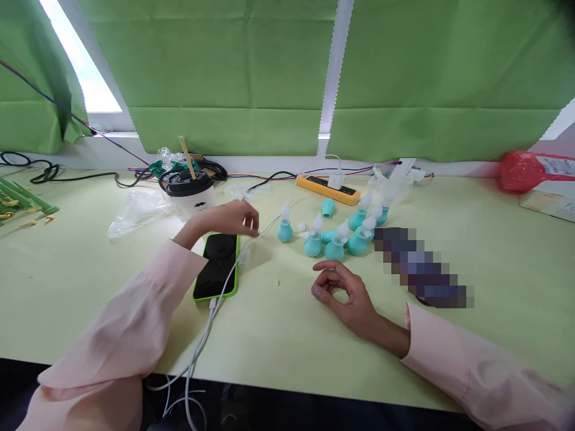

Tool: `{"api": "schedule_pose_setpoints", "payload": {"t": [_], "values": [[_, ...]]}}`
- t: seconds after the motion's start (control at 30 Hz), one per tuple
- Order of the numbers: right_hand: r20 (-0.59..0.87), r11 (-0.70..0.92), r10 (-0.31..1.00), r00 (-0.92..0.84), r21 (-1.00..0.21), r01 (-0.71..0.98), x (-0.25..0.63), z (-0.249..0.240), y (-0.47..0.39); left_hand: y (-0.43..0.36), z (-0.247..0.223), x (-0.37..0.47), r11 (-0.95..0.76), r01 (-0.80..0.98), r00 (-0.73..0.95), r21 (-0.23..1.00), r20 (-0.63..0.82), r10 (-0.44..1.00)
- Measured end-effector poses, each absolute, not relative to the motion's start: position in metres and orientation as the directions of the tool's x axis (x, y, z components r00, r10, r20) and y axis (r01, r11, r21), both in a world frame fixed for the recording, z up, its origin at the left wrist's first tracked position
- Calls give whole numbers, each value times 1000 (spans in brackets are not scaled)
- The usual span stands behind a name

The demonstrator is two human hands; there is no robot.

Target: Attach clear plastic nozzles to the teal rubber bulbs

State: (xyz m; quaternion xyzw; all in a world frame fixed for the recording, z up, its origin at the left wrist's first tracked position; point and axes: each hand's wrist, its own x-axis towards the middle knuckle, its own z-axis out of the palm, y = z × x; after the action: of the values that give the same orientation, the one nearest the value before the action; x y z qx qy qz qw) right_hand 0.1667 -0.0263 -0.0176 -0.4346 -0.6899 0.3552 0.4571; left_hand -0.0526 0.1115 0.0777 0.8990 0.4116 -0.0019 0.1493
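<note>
My left hand (233,217) hangs over the table just beyond a green-cased phone (216,269), its fingers bent downward and partly apart, with nothing visible in them. A white cable (265,232) runs close by its fingertips. Closer to me on the right, my right hand (348,296) rests with thumb and fingers curved and a gap between them, holding nothing. Beyond it stand several teal bulb nasal aspirators (335,248) with translucent tips. One such aspirator (284,227) stands apart, to the right of my left hand. A teal bulb without a tip (328,208) sits behind the group.
A lidded paper cup (191,200) with a stick stands left, beside clear plastic wrap (139,212). An orange power strip (330,189) lies at the back. A pixelated dark object (422,269) is on the right; a red plastic package (523,172) sits far right.
</note>
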Motion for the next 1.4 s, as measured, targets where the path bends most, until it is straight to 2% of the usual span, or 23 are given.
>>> {"api": "schedule_pose_setpoints", "payload": {"t": [0.03,0.1,0.2,0.3,0.4,0.47,0.53,0.6,0.73,0.87,1.03,1.2,1.27,1.4], "values": [[321,370,924,-206,-887,276,167,-18,-26,107,82,-55,-622,749,662,228,-269,699],[324,373,923,-209,-885,279,166,-18,-26,100,82,-57,-623,765,625,161,-416,660],[328,376,923,-203,-882,284,166,-18,-26,95,70,-52,-583,812,536,19,-420,733],[331,377,923,-198,-882,283,166,-18,-26,95,59,-46,-548,834,475,-67,-418,774],[332,377,922,-198,-887,268,166,-18,-26,89,58,-40,-591,799,518,-110,-373,770],[305,348,932,-195,-904,248,166,-17,-26,80,59,-32,-682,730,646,-56,-270,714],[245,285,950,-194,-933,217,166,-15,-26,66,58,-21,-790,609,789,74,-161,593],[181,213,966,-184,-962,171,166,-15,-24,51,54,-8,-845,514,857,148,-56,512],[120,122,987,-109,-992,20,165,-17,-21,29,37,11,-848,496,845,187,122,521],[94,88,992,-87,-994,-71,163,-18,-20,19,26,16,-824,467,820,320,193,539],[60,50,992,-111,-995,-83,165,-16,-18,29,37,4,-780,408,832,475,160,532],[-2,-27,987,-158,-987,-159,168,-13,-14,52,44,-26,-750,517,846,412,-109,523],[-13,-51,982,-190,-979,-199,169,-13,-13,56,38,-32,-739,534,837,410,-133,531],[-23,-92,970,-244,-956,-277,170,-14,-14,56,25,-32,-758,493,857,427,-85,509]]}}
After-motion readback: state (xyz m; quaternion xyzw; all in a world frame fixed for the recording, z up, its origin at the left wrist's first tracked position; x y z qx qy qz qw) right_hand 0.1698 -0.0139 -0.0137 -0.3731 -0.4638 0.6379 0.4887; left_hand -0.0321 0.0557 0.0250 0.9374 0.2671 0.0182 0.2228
